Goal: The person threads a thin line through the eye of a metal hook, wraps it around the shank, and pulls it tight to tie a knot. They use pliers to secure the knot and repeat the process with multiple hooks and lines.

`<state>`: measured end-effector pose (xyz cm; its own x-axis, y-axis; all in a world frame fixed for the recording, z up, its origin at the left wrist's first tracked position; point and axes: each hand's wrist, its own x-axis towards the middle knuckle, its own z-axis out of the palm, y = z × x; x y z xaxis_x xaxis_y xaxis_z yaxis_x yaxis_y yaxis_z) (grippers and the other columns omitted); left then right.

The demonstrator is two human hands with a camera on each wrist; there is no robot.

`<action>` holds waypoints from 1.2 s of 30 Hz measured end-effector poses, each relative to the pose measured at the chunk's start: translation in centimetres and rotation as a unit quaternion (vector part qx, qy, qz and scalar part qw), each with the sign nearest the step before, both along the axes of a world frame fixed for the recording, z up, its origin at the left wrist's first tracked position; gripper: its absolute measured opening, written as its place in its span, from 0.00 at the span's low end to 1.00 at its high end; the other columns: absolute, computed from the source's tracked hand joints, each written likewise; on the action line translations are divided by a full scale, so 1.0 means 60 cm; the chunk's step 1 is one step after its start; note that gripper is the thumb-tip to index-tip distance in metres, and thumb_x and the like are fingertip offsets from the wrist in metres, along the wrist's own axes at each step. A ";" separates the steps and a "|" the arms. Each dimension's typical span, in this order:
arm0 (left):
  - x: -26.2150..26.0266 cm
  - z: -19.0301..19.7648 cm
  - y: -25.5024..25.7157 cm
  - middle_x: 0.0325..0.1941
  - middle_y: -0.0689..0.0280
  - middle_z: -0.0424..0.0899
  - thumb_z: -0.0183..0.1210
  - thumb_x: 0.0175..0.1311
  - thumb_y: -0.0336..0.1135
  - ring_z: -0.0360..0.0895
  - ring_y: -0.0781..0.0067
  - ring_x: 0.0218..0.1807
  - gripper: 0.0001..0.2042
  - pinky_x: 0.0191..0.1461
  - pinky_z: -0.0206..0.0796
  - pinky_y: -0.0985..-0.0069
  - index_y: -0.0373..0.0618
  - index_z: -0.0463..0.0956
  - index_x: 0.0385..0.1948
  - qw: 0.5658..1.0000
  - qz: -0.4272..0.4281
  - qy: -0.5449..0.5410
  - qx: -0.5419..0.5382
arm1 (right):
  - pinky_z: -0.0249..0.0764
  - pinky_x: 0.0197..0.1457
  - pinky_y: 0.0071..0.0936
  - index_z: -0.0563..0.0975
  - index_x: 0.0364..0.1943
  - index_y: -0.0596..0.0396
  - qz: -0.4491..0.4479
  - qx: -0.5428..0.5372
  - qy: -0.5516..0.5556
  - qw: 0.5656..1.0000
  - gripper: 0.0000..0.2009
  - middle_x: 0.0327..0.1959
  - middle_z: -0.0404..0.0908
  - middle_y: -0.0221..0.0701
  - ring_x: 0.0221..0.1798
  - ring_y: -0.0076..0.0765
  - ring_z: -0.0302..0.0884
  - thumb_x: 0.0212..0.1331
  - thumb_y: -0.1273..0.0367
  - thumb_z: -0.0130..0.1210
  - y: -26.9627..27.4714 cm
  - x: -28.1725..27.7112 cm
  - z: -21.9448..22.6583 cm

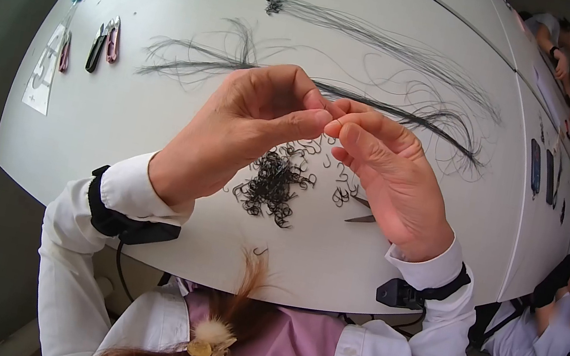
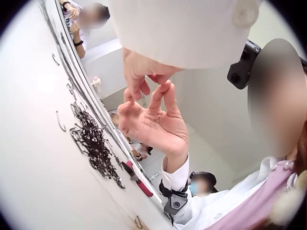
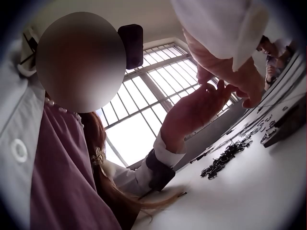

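Note:
Both hands meet above the table, fingertip to fingertip. My left hand (image 1: 239, 113) pinches between thumb and forefinger; so does my right hand (image 1: 393, 170), and a fine line shows faintly at their tips. Whether a hook is also in the pinch, I cannot tell. Under the hands lies a heap of small dark fish hooks (image 1: 272, 183), with a few loose hooks (image 1: 342, 192) to its right. Partly behind the right hand are the scissors' dark blades (image 1: 360, 219). In the left wrist view, the right palm (image 2: 158, 132) faces the camera.
A loose bundle of dark lines (image 1: 389, 105) lies beyond the hands. Farther back is another bundle (image 1: 371, 37), with a dark clump at its left end. Thread snips (image 1: 112, 41) and a white card (image 1: 42, 78) lie at left. Other people sit at right.

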<state>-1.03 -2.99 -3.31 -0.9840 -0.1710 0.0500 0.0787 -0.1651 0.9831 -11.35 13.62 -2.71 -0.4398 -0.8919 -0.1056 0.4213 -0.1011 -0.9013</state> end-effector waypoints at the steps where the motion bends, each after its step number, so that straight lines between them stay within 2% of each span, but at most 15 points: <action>1: 0.002 0.002 0.005 0.37 0.65 0.79 0.56 0.62 0.34 0.79 0.75 0.39 0.06 0.47 0.69 0.80 0.44 0.70 0.32 0.999 -0.010 -0.011 0.042 | 0.62 0.52 0.23 0.81 0.37 0.49 -0.020 -0.007 0.011 1.000 0.07 0.48 0.75 0.24 0.47 0.19 0.69 0.58 0.66 0.56 -0.004 0.007 -0.004; 2: 0.002 0.004 0.010 0.37 0.66 0.78 0.54 0.64 0.34 0.79 0.75 0.40 0.05 0.48 0.69 0.80 0.45 0.68 0.33 0.996 -0.020 -0.021 0.084 | 0.64 0.50 0.20 0.81 0.37 0.51 -0.048 -0.015 0.008 0.999 0.07 0.36 0.79 0.22 0.42 0.18 0.72 0.57 0.68 0.58 -0.010 0.013 -0.001; 3: 0.003 0.008 0.015 0.37 0.66 0.78 0.54 0.64 0.34 0.79 0.75 0.40 0.05 0.48 0.69 0.80 0.45 0.68 0.33 0.996 -0.018 -0.020 0.087 | 0.64 0.50 0.20 0.81 0.37 0.51 -0.046 -0.012 0.009 0.999 0.07 0.36 0.79 0.22 0.42 0.18 0.72 0.57 0.68 0.58 -0.012 0.014 -0.003; 5: 0.005 0.016 0.023 0.32 0.70 0.75 0.52 0.65 0.35 0.76 0.80 0.35 0.05 0.46 0.69 0.81 0.46 0.66 0.34 0.979 -0.027 -0.054 0.192 | 0.64 0.49 0.19 0.80 0.38 0.51 -0.046 -0.003 -0.014 0.999 0.07 0.36 0.79 0.21 0.41 0.17 0.71 0.57 0.68 0.58 -0.012 0.015 -0.008; 6: 0.006 0.016 0.020 0.32 0.70 0.75 0.52 0.65 0.35 0.76 0.80 0.35 0.05 0.46 0.69 0.81 0.46 0.66 0.34 0.979 -0.023 -0.050 0.196 | 0.64 0.49 0.19 0.80 0.38 0.51 -0.041 0.001 -0.012 0.999 0.07 0.36 0.79 0.21 0.41 0.17 0.71 0.57 0.68 0.58 -0.012 0.014 -0.009; 8: 0.008 0.014 0.011 0.30 0.72 0.72 0.51 0.66 0.35 0.71 0.86 0.30 0.05 0.41 0.69 0.83 0.47 0.66 0.33 0.966 -0.089 -0.076 0.232 | 0.63 0.49 0.19 0.80 0.38 0.51 -0.030 -0.019 -0.037 0.999 0.06 0.35 0.79 0.20 0.40 0.16 0.70 0.57 0.69 0.58 -0.011 0.013 -0.010; 11: 0.005 0.013 0.009 0.29 0.75 0.71 0.52 0.66 0.35 0.66 0.90 0.27 0.04 0.37 0.68 0.85 0.48 0.67 0.33 0.969 -0.068 -0.095 0.219 | 0.63 0.50 0.20 0.80 0.38 0.51 -0.052 -0.013 -0.014 0.998 0.06 0.35 0.79 0.20 0.41 0.17 0.70 0.57 0.70 0.57 -0.010 0.012 -0.004; 15: 0.000 0.007 0.004 0.28 0.77 0.71 0.53 0.65 0.34 0.66 0.91 0.27 0.04 0.36 0.67 0.87 0.48 0.69 0.33 0.971 -0.074 -0.101 0.203 | 0.63 0.52 0.21 0.80 0.38 0.52 -0.059 -0.025 -0.004 0.998 0.06 0.35 0.80 0.22 0.42 0.18 0.71 0.57 0.70 0.57 -0.011 0.007 0.002; 18: 0.002 0.009 0.005 0.28 0.77 0.71 0.54 0.64 0.34 0.66 0.91 0.28 0.03 0.36 0.66 0.88 0.48 0.71 0.33 0.970 -0.067 -0.124 0.196 | 0.63 0.54 0.22 0.80 0.39 0.52 -0.034 -0.033 -0.015 0.999 0.07 0.36 0.80 0.24 0.44 0.19 0.72 0.57 0.70 0.57 -0.008 0.002 0.009; 21: 0.002 0.005 -0.001 0.29 0.77 0.71 0.54 0.64 0.33 0.67 0.90 0.30 0.03 0.38 0.66 0.89 0.48 0.71 0.32 0.974 -0.083 -0.096 0.186 | 0.62 0.55 0.23 0.80 0.39 0.52 -0.019 -0.037 -0.029 0.999 0.07 0.36 0.81 0.25 0.44 0.20 0.72 0.57 0.70 0.57 -0.006 0.002 0.014; 23: 0.002 0.003 -0.003 0.31 0.76 0.73 0.54 0.63 0.33 0.71 0.88 0.34 0.03 0.41 0.65 0.89 0.48 0.71 0.31 0.990 -0.040 -0.081 0.109 | 0.63 0.54 0.23 0.81 0.39 0.53 -0.028 -0.029 -0.001 0.999 0.07 0.35 0.81 0.25 0.44 0.20 0.72 0.57 0.70 0.57 -0.005 0.003 0.014; 26: -0.002 -0.006 0.006 0.32 0.74 0.75 0.53 0.64 0.34 0.73 0.86 0.38 0.03 0.43 0.65 0.89 0.47 0.70 0.32 0.993 -0.016 -0.037 0.115 | 0.63 0.53 0.22 0.81 0.38 0.52 -0.045 -0.023 0.013 0.999 0.07 0.34 0.80 0.24 0.44 0.20 0.72 0.56 0.69 0.58 -0.009 0.009 0.010; 30: 0.004 0.007 0.020 0.33 0.72 0.75 0.52 0.65 0.34 0.74 0.85 0.39 0.04 0.43 0.66 0.88 0.47 0.68 0.34 0.987 -0.012 -0.051 0.152 | 0.63 0.52 0.21 0.81 0.38 0.52 -0.054 -0.008 -0.009 0.998 0.07 0.34 0.79 0.23 0.43 0.20 0.72 0.56 0.69 0.58 -0.010 0.011 0.001; 32: 0.007 0.016 0.020 0.33 0.73 0.75 0.51 0.66 0.33 0.73 0.87 0.36 0.04 0.40 0.66 0.89 0.47 0.67 0.35 0.972 -0.067 -0.073 0.214 | 0.63 0.51 0.21 0.81 0.37 0.52 0.015 -0.003 -0.069 0.998 0.06 0.35 0.78 0.22 0.44 0.20 0.71 0.55 0.70 0.59 -0.010 0.009 0.004; 36: 0.007 0.002 0.008 0.32 0.73 0.74 0.51 0.66 0.34 0.71 0.89 0.33 0.04 0.38 0.66 0.90 0.47 0.67 0.35 0.968 -0.099 -0.052 0.225 | 0.64 0.51 0.21 0.81 0.36 0.52 -0.027 -0.009 -0.044 0.999 0.06 0.36 0.79 0.22 0.43 0.20 0.71 0.55 0.70 0.59 -0.011 0.011 0.001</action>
<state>-0.60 -2.53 -3.18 -0.9954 0.0410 -0.0868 -0.0945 -0.5804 0.8088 -10.68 12.99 -2.64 -0.4773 -0.8691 -0.1303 0.4929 -0.1420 -0.8584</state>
